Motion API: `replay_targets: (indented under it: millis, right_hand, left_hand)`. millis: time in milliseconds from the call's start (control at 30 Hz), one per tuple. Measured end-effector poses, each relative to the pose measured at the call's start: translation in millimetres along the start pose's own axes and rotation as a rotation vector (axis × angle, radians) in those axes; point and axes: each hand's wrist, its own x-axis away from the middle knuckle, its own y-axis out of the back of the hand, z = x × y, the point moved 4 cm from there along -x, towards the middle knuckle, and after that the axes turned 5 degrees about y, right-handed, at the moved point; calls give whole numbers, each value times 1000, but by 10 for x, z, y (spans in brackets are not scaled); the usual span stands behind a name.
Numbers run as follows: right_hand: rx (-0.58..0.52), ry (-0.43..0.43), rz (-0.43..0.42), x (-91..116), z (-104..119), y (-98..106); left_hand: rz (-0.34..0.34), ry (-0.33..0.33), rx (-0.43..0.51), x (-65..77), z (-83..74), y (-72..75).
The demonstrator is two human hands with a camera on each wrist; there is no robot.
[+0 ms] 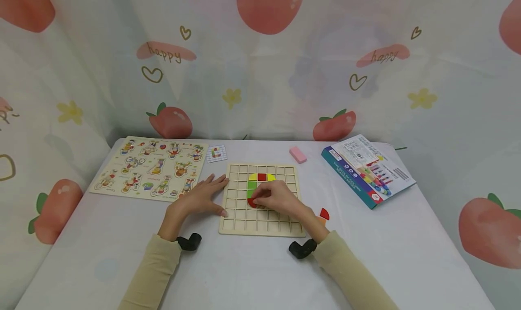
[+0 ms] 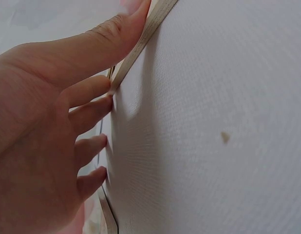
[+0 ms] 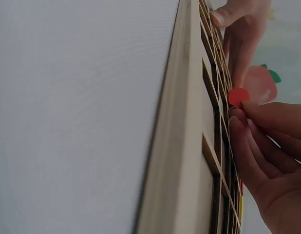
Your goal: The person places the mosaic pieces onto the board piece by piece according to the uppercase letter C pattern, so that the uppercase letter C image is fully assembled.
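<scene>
A square wooden grid board [image 1: 239, 226] lies on the table. In it sit a red square [image 1: 262, 177], a yellow curved piece [image 1: 271, 177] to its right, another to its left, and green squares [image 1: 252, 185] down the left. My right hand [image 1: 281, 198] pinches a red rounded piece [image 1: 252, 203] between thumb and fingers at the lower end of the green column; the right wrist view shows this red piece [image 3: 238, 97] tilted up at the grid. With fingers spread, my left hand [image 1: 199, 197] touches the board's left edge, its thumb near the lower left.
A picture puzzle board [image 1: 140, 165] lies left, beside a small pattern card [image 1: 216, 153]. Behind the grid board is a pink block [image 1: 298, 155]. A flat box [image 1: 368, 172] lies right. A red piece [image 1: 324, 213] and an orange piece [image 1: 321, 220] lie by my right wrist.
</scene>
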Motion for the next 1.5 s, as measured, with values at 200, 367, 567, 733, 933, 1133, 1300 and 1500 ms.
replay_targets:
  millis: [200, 367, 567, 733, 933, 1133, 1300, 1500]
  right_hand:
    - [41, 12, 1, 1, 39, -6]
    - [99, 21, 6, -9, 72, -6]
    - [120, 19, -1, -14, 81, 3]
    - [108, 3, 3, -16, 83, -3]
    - [130, 34, 36, -24, 79, -33]
    - [137, 42, 46, -11, 75, -33]
    - [105, 46, 21, 49, 68, 11]
    - [83, 14, -9, 148, 21, 94]
  left_hand:
    - [5, 4, 1, 2, -13, 2]
    - [0, 18, -3, 5, -14, 4]
    - [-6, 22, -2, -21, 21, -29]
    - [0, 17, -8, 2, -21, -11]
    - [4, 18, -9, 25, -43, 6]
    - [1, 4, -9, 18, -35, -2]
    - [-1, 0, -9, 15, -21, -4]
    - [-6, 4, -11, 10, -21, -4]
